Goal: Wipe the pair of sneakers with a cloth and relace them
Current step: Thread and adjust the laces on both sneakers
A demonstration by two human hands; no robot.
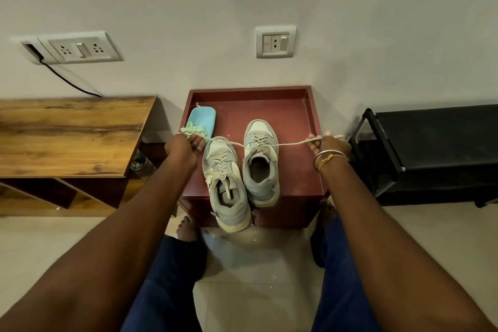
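2 sneakers point(226, 159) on red stand point(293, 116); L hand point(180, 147), R hand point(331, 144) pinch lace point(285, 143) taut; cloth point(192, 129) by L hand

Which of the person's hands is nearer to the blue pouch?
Left. The left hand, pinching one end of the lace, sits just in front of the blue pouch. The right hand holds the other end, on the far side of the sneakers.
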